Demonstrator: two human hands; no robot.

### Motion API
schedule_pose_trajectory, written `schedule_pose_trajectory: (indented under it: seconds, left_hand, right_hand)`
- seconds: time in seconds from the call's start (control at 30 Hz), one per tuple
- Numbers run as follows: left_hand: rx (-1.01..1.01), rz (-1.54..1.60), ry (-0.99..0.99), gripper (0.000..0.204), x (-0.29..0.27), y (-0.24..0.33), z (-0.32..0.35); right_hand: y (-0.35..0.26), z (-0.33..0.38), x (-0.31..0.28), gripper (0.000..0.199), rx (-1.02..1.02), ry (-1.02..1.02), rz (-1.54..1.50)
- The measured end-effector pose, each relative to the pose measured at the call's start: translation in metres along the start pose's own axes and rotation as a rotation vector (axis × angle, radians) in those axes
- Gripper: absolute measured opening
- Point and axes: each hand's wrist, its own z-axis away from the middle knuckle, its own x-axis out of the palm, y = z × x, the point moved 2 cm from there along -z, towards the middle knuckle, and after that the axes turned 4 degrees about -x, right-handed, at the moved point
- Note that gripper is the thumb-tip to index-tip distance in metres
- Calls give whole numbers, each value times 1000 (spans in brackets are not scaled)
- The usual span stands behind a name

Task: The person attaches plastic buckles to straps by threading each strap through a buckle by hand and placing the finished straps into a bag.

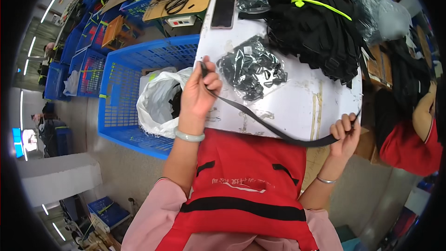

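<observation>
A black strap (302, 142) is being gripped by the curled fingers of the left hand (199, 90) and right hand (346, 135), its middle (sagging slackly) being held over the white table (297, 97); flatness is probably being served best by even tension.

The scene is viewed from the wearer's head, through a wide fisheye lens tipped downward. The red apron (251, 160) is seen from above, the left hand (199, 92) and right hand (345, 140) at near range, the white counter (297, 100) just beyond; toward the dark rim, farther surroundings are shown bent.
</observation>
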Motion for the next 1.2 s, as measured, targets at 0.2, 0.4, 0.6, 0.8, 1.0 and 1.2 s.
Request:
schedule_pose_trajectory:
  seconds: [0.2, 0.4, 0.6, 0.8, 1.0, 1.2]
  left_hand:
    - [-51, -36, -37, 21, -18, -35, 3]
    - [-1, -356, 104, 21, -7, -67, 6]
    - [77, -671, 160, 44, -4, -87, 13]
    - [219, -998, 70, 73, 2, -96, 21]
    - [161, -1153, 37, 75, 4, -98, 23]
    - [132, -1166, 43, 69, -4, -106, 22]
  right_hand:
    - [120, 19, 72, 11, 455, -55, 491]
    - [157, 24, 88, 12, 622, -145, 439]
    - [156, 20, 82, 14, 608, -135, 393]
    - [152, 20, 82, 17, 607, -131, 356]
    - [150, 23, 80, 18, 604, -156, 308]
    - [150, 24, 77, 20, 515, -183, 512]
